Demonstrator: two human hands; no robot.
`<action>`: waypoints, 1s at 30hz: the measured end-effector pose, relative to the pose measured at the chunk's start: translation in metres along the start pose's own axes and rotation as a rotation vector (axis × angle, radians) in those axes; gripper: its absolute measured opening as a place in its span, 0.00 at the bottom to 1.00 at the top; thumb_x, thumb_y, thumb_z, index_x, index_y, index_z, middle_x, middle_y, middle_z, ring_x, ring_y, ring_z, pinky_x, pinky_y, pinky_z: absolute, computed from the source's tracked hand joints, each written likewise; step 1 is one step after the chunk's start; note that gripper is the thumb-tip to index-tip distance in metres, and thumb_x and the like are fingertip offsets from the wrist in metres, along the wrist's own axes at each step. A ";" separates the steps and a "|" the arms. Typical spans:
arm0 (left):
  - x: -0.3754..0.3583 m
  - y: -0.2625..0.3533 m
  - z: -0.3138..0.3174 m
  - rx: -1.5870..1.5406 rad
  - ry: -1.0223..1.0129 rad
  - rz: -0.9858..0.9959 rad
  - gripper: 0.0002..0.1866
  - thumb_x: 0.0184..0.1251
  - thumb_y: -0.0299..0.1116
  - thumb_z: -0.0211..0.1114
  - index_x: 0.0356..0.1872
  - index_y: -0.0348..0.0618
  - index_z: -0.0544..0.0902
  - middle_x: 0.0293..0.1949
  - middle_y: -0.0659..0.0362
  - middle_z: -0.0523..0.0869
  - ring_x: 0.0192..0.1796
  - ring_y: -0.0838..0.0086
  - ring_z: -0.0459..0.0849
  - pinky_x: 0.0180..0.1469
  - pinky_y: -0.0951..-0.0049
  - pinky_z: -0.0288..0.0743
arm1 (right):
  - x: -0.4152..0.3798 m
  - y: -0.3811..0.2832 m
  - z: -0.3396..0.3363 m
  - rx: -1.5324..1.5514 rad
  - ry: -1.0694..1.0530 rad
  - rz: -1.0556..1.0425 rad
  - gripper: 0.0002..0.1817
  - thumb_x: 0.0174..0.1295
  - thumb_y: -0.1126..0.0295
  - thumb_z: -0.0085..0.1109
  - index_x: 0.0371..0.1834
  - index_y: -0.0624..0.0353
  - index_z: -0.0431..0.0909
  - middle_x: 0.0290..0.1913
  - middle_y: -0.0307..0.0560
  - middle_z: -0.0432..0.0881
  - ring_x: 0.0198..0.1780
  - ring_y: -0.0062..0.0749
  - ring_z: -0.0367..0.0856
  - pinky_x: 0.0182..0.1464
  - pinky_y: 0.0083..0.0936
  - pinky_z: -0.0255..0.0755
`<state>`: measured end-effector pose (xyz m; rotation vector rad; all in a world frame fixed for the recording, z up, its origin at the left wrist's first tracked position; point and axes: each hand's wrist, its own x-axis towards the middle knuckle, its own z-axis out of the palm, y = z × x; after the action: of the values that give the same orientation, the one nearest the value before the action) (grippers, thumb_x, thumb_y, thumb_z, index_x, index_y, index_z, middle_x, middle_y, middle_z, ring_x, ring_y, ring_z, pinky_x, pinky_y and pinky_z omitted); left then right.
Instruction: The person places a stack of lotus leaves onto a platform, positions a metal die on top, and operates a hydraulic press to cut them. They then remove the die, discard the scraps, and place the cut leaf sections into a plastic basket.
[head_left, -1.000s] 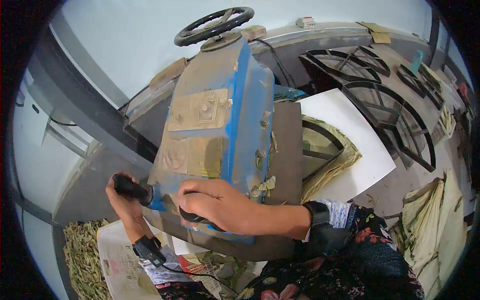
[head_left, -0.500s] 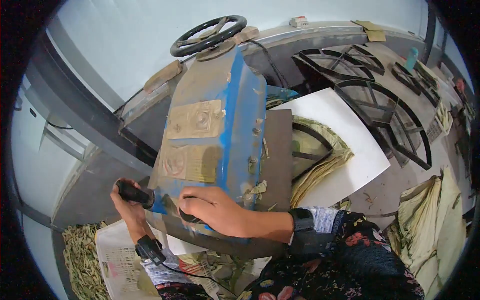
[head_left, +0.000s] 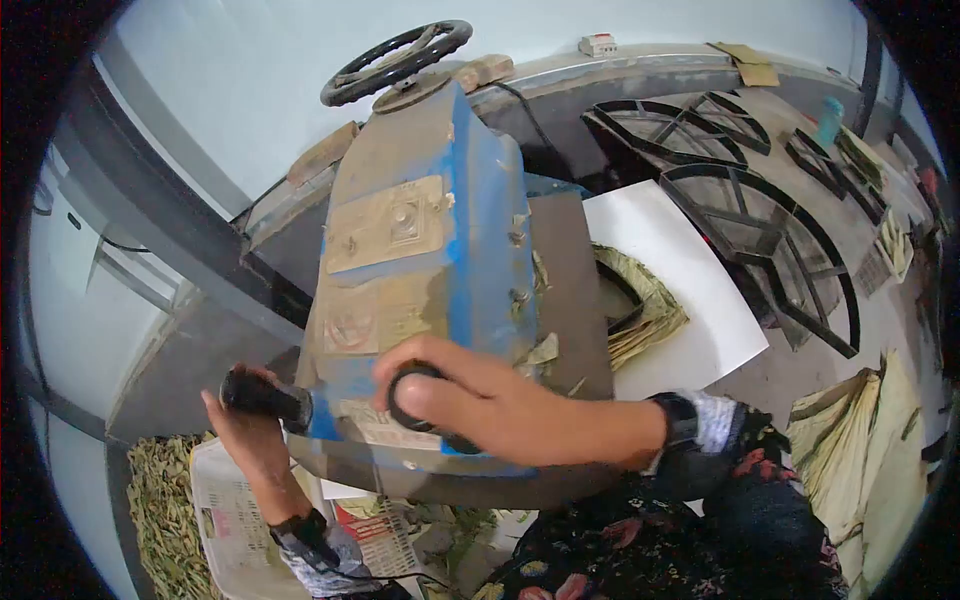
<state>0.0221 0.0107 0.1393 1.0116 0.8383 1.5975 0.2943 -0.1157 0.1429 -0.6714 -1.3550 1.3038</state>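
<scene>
A dusty blue machine head with worn labels fills the middle. At its lower left corner my left hand is wrapped round a black handle. My right hand grips a round black knob at the machine's front edge. Right of the machine, a stack of leaves lies on a white board, with a curved black cutting frame on it, partly hidden under the machine's dark plate.
A black handwheel stands at the machine's back. More black metal frames lie at the right. Large folded leaves are at the lower right. A white basket and leaf scraps are at the lower left.
The machine head has swung: its front plate now reaches farther right, over more of the leaf stack. My right hand has moved slightly right and up with the knob.
</scene>
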 end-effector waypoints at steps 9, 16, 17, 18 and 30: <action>-0.051 0.004 0.066 0.103 -0.331 0.004 0.23 0.67 0.49 0.48 0.47 0.38 0.74 0.30 0.54 0.78 0.35 0.68 0.78 0.41 0.70 0.71 | -0.038 -0.056 -0.071 0.092 0.039 0.061 0.18 0.66 0.60 0.44 0.40 0.67 0.74 0.35 0.49 0.79 0.38 0.28 0.77 0.47 0.26 0.69; -0.085 0.001 0.105 0.066 -0.357 -0.011 0.18 0.64 0.43 0.53 0.45 0.37 0.72 0.25 0.54 0.76 0.27 0.68 0.76 0.34 0.70 0.72 | -0.061 -0.081 -0.107 0.038 0.201 0.074 0.18 0.60 0.57 0.46 0.32 0.65 0.73 0.25 0.47 0.76 0.28 0.27 0.74 0.34 0.21 0.67; -0.092 -0.002 0.112 0.051 -0.316 0.003 0.17 0.63 0.40 0.53 0.44 0.37 0.72 0.25 0.53 0.76 0.27 0.68 0.76 0.33 0.70 0.72 | -0.062 -0.080 -0.112 0.047 0.168 0.080 0.18 0.60 0.57 0.46 0.32 0.65 0.73 0.25 0.47 0.76 0.28 0.27 0.74 0.34 0.21 0.67; -0.096 -0.004 0.115 0.066 -0.309 0.001 0.16 0.63 0.40 0.53 0.44 0.38 0.72 0.25 0.53 0.77 0.27 0.68 0.76 0.33 0.70 0.72 | -0.064 -0.078 -0.117 0.021 0.211 0.067 0.17 0.58 0.57 0.47 0.30 0.64 0.73 0.24 0.47 0.76 0.26 0.28 0.73 0.33 0.22 0.67; -0.128 -0.038 0.136 -0.061 -0.358 -0.078 0.10 0.64 0.31 0.50 0.43 0.40 0.71 0.30 0.51 0.80 0.31 0.71 0.78 0.37 0.71 0.72 | -0.081 -0.056 -0.158 0.063 0.305 -0.029 0.17 0.59 0.56 0.46 0.24 0.59 0.65 0.16 0.45 0.69 0.17 0.29 0.67 0.23 0.23 0.63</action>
<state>0.1769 -0.1004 0.1340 1.1629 0.5730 1.3162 0.4766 -0.1526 0.1407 -0.7705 -1.0679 1.1624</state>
